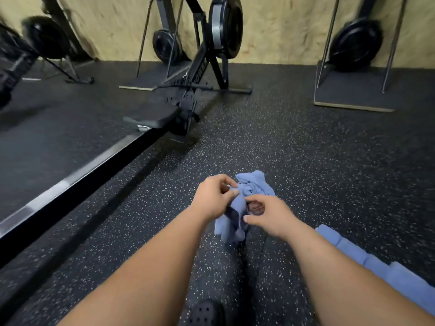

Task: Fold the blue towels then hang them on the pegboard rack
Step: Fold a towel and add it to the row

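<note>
Speckled black rubber gym floor (pixel 306 161); lower centre, left hand (pixel 213 198) and right hand (pixel 270 215) both pinch a crumpled blue cloth towel (pixel 253 184), folding apparently just starting, next likely needs corners found and cloth spread flat.

Open floor (pixel 306 149) ahead; rowing machine (pixel 188 95) blocks the left.

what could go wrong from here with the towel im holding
1. The towel is a crumpled bunch pinched between the left hand and right hand. Folding it before finding its corners would likely come out crooked.
2. Its loose end hangs toward the floor and could drag on it.
3. The other towels lie on the floor to the right, where a step could land on them.
</note>
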{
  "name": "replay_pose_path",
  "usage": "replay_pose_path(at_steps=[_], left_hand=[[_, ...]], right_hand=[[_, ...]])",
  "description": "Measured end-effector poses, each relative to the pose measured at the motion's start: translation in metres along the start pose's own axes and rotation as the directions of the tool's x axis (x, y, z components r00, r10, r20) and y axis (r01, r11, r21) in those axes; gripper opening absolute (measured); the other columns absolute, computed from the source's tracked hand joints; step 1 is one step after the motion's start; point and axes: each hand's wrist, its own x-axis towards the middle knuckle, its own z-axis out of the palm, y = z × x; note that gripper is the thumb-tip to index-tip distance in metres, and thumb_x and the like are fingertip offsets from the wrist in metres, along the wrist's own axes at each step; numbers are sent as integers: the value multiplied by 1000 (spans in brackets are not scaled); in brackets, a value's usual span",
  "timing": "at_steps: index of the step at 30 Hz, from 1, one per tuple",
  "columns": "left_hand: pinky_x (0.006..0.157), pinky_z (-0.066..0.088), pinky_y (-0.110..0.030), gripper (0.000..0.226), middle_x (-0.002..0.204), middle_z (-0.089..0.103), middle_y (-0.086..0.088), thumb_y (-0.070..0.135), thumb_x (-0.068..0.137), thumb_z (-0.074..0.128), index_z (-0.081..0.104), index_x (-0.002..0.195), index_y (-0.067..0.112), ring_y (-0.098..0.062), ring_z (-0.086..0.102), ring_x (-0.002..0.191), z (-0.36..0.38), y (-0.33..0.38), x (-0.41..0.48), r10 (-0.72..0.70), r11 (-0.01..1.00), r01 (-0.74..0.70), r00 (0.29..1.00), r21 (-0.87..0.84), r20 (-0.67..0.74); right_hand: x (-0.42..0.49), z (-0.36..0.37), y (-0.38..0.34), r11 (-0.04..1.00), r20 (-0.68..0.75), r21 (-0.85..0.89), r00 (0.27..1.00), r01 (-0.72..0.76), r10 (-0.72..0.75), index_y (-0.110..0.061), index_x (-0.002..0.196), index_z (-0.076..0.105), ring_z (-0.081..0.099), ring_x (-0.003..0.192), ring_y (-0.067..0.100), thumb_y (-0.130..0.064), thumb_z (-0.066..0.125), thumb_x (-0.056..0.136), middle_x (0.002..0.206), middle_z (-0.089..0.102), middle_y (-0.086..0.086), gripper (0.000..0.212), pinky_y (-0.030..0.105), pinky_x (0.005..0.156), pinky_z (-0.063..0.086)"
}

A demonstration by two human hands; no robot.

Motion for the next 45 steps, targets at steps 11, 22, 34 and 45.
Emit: replay_pose_path(at_steps=[11,22,34,45], left_hand=[[72,56,-35,8,87,76,-1,25,95,73,73,101,31,-11,63,70,-54,85,-117,40,931,-52,998,-362,-40],[78,57,-30,35,99,72,7,19,87,87,71,116,29,-11,63,73,-32,135,-126,436,868,-330,863,-370,253],[70,51,-35,21,70,66,11,4,98,69,71,92,24,-10,57,65,22,178,-109,323,797,-54,880,-602,348],[72,54,-28,17,92,71,-8,2,100,68,76,100,17,-15,65,78,15,198,-134,176,686,160,910,-709,375]], right_hand=[[-140,-53,-89,948,-396,283,918,147,-25,-19,106,72,67,76,9,-17,65,104,91,80,-2,8,19,68,51],[-191,-75,-73,838,-343,543,898,-51,276,-18,94,85,71,80,15,-19,74,97,93,82,6,11,33,71,56],[-240,-104,-41,895,-375,440,920,72,111,-25,111,74,73,90,18,-8,93,78,102,76,5,42,36,95,60],[-241,-124,-31,962,-462,267,884,58,75,-24,101,77,75,93,30,-22,75,99,94,81,2,3,51,93,60]])
